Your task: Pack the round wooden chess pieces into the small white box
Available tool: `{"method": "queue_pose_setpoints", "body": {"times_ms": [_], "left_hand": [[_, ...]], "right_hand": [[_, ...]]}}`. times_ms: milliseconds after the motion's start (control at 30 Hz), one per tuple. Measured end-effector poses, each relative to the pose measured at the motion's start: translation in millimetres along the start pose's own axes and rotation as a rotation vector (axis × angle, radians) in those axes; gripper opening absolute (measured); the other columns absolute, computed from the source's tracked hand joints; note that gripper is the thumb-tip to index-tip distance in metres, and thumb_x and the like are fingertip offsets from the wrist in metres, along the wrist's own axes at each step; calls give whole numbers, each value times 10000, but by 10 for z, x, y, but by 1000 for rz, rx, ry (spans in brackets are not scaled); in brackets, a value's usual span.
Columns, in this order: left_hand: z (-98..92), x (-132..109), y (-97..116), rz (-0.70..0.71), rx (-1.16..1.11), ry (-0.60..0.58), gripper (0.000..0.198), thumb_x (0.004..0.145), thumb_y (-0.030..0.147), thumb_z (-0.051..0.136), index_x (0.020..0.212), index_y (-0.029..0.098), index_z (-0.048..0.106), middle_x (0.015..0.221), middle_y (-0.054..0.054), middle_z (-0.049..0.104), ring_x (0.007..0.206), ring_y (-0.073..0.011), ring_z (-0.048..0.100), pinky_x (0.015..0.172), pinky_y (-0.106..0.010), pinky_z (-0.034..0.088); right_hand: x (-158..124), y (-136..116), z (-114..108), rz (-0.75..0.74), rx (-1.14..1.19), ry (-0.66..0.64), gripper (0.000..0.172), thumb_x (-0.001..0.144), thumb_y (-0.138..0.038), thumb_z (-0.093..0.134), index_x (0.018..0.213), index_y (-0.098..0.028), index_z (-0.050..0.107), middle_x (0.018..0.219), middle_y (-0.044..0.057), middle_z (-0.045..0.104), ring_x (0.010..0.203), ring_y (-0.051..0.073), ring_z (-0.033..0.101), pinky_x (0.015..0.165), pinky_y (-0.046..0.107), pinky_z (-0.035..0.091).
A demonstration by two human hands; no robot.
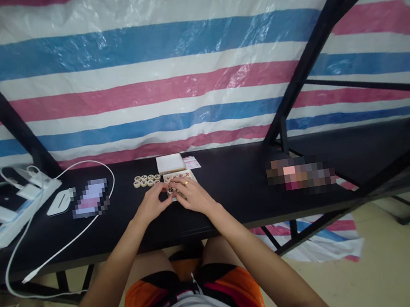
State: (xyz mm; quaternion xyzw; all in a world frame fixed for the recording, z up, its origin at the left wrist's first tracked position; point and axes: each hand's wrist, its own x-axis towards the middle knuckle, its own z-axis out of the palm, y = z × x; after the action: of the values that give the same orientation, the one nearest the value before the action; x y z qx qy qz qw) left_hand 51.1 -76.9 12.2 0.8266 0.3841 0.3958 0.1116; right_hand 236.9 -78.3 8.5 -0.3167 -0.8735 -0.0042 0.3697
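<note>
On the desk (pixel 240 184), the tray of discs (pixel 193 176) lies partly under the left grip (pixel 154 200) and right grip (pixel 193 195); whether either pinches a disc, I cannot tell. Light, level fingertips should spare the loose discs (pixel 143 183) alongside.

Left hand (pixel 154 202) and right hand (pixel 195 196) hide the near part of a shallow white tray (pixel 191 172); grip unclear. Marks on round cream pieces (pixel 143 183) too small to read. Pixelated: flat pale rectangular device (pixel 90 197) toward black desk's (pixel 233 185) left edge, multicoloured item (pixel 300 175) toward its right.
</note>
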Motion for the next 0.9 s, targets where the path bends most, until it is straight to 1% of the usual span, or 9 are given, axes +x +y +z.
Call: {"method": "queue_pose_setpoints", "body": {"times_ms": [100,267,367,467,567,633,700,800,900], "left_hand": [[10,-7,14,-3,-36,20,119,825,284,547,888,184,548,936,-37,639,862,-153,597,803,-284,484],[41,-6,18,38,-100,17,100,830,270,548,775,190,524,979,-52,643,923,-168,602,835,-303,484],[26,5,19,25,-94,40,103,844,289,539,877,193,557,991,-56,644,898,-168,605,809,-301,492],[-37,20,-42,-1,10,66,149,858,281,511,969,195,561,1005,-66,628,924,-186,588,844,-327,473],[-112,27,-181,-93,163,36,108,850,243,480,885,194,570,937,-61,624,935,-212,565,872,-362,444],[-141,23,-270,-148,213,-27,96,832,228,480,833,194,570,894,-53,619,903,-215,562,859,-363,444],[-143,13,-320,-168,236,-96,94,818,225,482,794,197,569,872,-47,609,880,-214,559,845,-358,445],[-118,-1,-325,-155,257,-151,110,811,219,473,777,198,575,886,-53,592,899,-220,550,847,-358,442],[-94,-12,-322,-162,255,-155,116,806,222,473,800,198,586,924,-57,579,936,-223,544,869,-361,438]], "right_hand": [[-11,5,-17,15,73,-10,272,878,-169,434,1105,-203,579,1087,85,612,1066,200,542,967,382,426],[1,-3,-11,16,139,-2,301,827,-152,484,1113,-203,563,1105,84,604,1074,202,545,956,369,445],[4,52,-2,37,147,55,242,854,-179,473,1068,-213,581,1071,74,623,1051,195,555,949,356,442],[-28,210,-40,211,123,201,181,848,-237,508,1001,-212,601,983,65,645,972,205,567,897,353,452],[-96,413,-99,489,73,328,184,808,-261,537,969,-199,603,926,61,640,848,207,565,823,355,455],[-141,518,-117,609,53,325,152,783,-272,547,903,-197,603,868,52,630,794,205,554,791,352,446],[-170,575,-106,674,66,297,124,762,-275,548,850,-202,595,835,41,619,767,197,546,770,339,437],[-185,586,-62,713,105,245,109,734,-271,546,816,-211,587,824,27,603,755,186,542,754,321,429],[-185,567,-38,712,133,217,114,710,-249,539,807,-214,586,813,17,588,751,179,544,750,308,426]]}}
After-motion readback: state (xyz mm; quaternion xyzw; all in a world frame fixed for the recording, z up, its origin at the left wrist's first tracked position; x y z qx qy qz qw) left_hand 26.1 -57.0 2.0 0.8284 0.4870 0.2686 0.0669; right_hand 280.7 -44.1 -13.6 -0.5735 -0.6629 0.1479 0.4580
